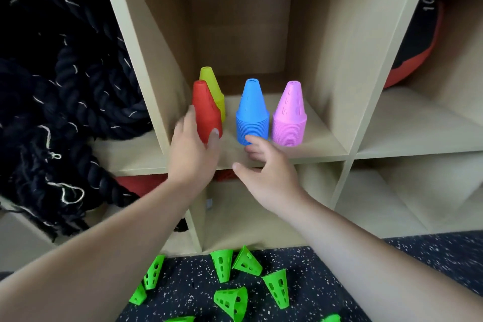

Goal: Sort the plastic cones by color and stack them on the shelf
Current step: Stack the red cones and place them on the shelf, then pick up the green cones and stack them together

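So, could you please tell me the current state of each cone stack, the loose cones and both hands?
red stack: upright, gripped low by the left hand
yellow stack: upright behind the red stack, untouched
blue stack: upright, right hand at its base, contact unclear
pink stack: upright, untouched
green cones: loose on the floor, unstacked
left hand: grips the red stack
right hand: open, holding nothing

Four nested stacks stand in one shelf (326, 148) compartment: a red stack (206, 110), a yellow stack (213, 86) touching it from behind at 1 o'clock, a blue stack (252, 112) at its 3 o'clock, and a pink stack (289, 116) just beside the blue, again at 3 o'clock. Slotted green cones (222, 265) lie scattered on the floor at 6 o'clock.
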A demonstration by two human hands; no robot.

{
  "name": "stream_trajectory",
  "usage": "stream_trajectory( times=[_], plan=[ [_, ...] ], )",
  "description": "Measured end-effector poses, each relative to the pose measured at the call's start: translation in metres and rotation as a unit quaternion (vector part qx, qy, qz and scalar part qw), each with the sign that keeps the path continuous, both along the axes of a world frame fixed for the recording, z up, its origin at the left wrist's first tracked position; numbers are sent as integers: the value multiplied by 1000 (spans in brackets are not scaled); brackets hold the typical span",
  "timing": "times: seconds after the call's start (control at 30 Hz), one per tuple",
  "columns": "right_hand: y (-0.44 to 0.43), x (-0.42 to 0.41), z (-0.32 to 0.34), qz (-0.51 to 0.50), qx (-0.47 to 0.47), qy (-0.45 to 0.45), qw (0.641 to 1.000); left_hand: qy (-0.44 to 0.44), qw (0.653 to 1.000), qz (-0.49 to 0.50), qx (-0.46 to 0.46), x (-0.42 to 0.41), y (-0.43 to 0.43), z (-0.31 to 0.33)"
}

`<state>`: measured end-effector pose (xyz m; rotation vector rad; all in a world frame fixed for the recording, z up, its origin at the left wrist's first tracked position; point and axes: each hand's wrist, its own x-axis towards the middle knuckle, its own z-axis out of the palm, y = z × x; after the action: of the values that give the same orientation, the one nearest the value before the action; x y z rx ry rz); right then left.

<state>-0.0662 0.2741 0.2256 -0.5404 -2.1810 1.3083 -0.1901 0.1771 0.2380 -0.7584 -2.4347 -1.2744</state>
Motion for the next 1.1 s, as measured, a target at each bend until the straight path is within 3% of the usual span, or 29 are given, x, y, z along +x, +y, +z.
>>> stream_trajectory(
  times=[0.17,0.33,0.53,0.77,0.87,0.97,1.1],
  plan=[
    [4,43,-4,39,116,34,992,88,978,-180,-66,48,-70,-30],
    [-4,92,-14,77,243,46,966,86,959,-246,-110,84,-127,-59],
    [-35,155,-41,125,278,18,952,59,959,-252,-120,127,-169,-94],
    [-72,228,-121,145,194,-77,967,-58,970,-203,-123,193,-210,-179],
    [-84,251,-160,144,179,-139,963,-122,961,-184,-165,225,-225,-223],
    [-88,266,-196,153,216,-226,937,-129,955,-161,-215,245,-240,-256],
    [-78,273,-232,198,269,-295,895,-106,969,-101,-200,243,-252,-280]
  ],
)
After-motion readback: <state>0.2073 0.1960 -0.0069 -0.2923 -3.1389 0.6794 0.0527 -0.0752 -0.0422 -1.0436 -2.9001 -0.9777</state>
